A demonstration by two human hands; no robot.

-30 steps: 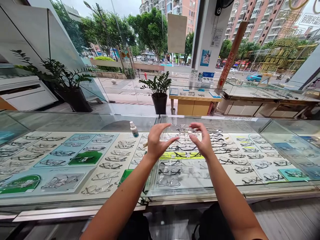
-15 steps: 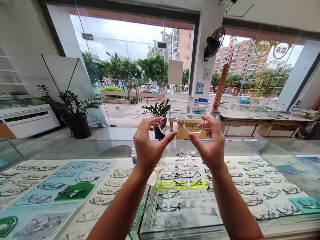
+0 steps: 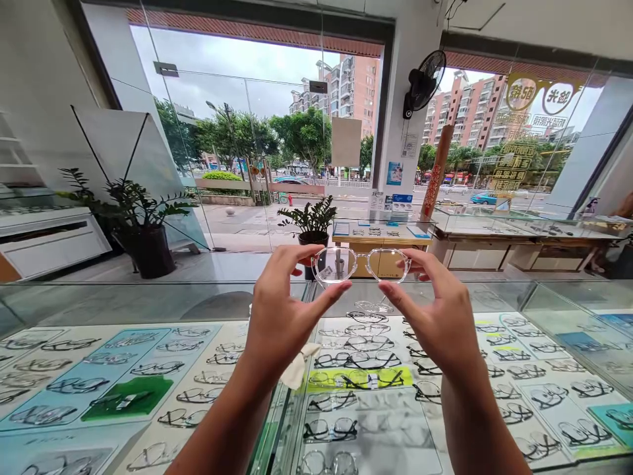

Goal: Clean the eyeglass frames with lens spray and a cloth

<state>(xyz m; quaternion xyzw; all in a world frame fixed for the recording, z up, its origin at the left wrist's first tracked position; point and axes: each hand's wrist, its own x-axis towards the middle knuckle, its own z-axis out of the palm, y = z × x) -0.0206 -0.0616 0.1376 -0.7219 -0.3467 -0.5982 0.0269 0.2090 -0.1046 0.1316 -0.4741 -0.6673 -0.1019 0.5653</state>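
Note:
I hold a pair of clear-framed glasses [image 3: 363,265] up at chest height over a glass display counter [image 3: 148,310]. My left hand [image 3: 281,316] pinches the frame's left end between thumb and fingers. My right hand [image 3: 438,313] pinches the right end the same way. The lenses face away from me, level, with the window behind them. A white cloth [image 3: 299,366] shows below my left wrist, seemingly lying on the counter's glass top.
Under the counter glass lie several rows of glasses [image 3: 356,359] on coloured cards. Two potted plants [image 3: 136,224] [image 3: 312,227] stand beyond it. Further display cases [image 3: 494,227] run along the right, and a wall fan [image 3: 420,82] hangs above.
Both hands lifted the clear glasses from low over the counter up to chest height. Since half a second ago they came slightly closer and levelled out.

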